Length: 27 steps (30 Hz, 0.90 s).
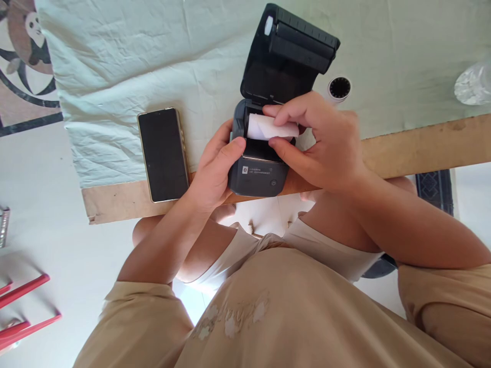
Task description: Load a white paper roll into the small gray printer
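A small dark portable label printer is at the table's near edge, its black lid swung up and away from me. My left hand grips the printer's left side, thumb on its top rim. A white paper roll lies across the printer's compartment. My right hand pinches the roll's right part between thumb and fingers. Part of the roll and the compartment's right end are hidden behind those fingers.
A phone with a dark screen lies left of the printer. A small white cylinder with a dark ribbed top stands right of the lid. A clear plastic object sits far right. Pale green cloth covers the wooden table.
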Available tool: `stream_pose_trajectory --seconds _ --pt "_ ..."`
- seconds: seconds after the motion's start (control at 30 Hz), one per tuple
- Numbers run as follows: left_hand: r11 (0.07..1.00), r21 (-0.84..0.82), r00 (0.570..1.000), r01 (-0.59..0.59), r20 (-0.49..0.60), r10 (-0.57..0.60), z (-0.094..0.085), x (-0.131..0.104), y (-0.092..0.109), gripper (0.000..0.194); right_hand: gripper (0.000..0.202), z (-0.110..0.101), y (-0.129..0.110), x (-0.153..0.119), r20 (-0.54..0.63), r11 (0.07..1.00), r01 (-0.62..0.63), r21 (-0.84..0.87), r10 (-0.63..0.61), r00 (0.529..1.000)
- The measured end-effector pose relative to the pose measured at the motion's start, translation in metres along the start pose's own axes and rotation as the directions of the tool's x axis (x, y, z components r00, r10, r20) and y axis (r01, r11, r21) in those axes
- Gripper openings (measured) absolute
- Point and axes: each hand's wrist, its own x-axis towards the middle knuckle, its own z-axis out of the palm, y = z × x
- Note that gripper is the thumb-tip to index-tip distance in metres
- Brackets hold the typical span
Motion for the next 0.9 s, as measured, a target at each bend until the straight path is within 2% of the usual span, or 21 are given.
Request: stream_pose_trajectory --seconds 0.1,0.2,0.37,0.5,0.67,0.73,0.8,0.9 --pt "1.0 0.0 1.0 -0.011 0.003 0.011 0.0 0.002 -0.001 0.04 0.023 0.001 0.001 -0.001 0.0 0.999 0.027 -0.023 -0.027 1.0" --pt "1.0 -0.006 1.0 -0.012 0.003 0.012 0.003 0.001 0.002 0.039 0.021 0.002 -0.001 0.0 -0.059 0.998 0.066 -0.01 -0.067 0.996" --pt "0.999 -0.021 0.999 -0.029 0.022 0.029 0.006 -0.002 0.006 0.028 0.02 -0.001 -0.007 0.002 -0.154 0.976 0.214 -0.036 -0.217 0.964" --pt "0.999 -0.037 1.0 -0.022 0.013 0.023 0.006 -0.003 0.008 0.027 0.021 -0.003 -0.011 -0.002 -0.134 0.927 0.371 -0.059 -0.376 0.917" --pt "0.999 -0.032 0.991 -0.036 0.129 0.04 -0.001 0.001 0.005 0.035 0.016 0.003 -0.012 -0.01 -0.059 0.852 0.515 -0.09 -0.521 0.851" --pt "0.999 0.007 0.984 -0.049 0.172 0.048 -0.008 0.004 0.001 0.043 0.014 0.007 -0.011 -0.012 -0.009 0.841 0.529 -0.113 -0.533 0.846" --pt "0.997 0.046 0.979 -0.062 0.199 0.052 -0.014 0.008 -0.004 0.049 0.01 0.009 -0.011 -0.012 -0.008 0.85 0.514 -0.114 -0.519 0.855" --pt "0.99 0.053 0.964 -0.134 0.24 0.118 -0.019 0.013 -0.011 0.063 0.009 0.006 -0.01 -0.009 -0.098 0.883 0.469 -0.029 -0.469 0.878"
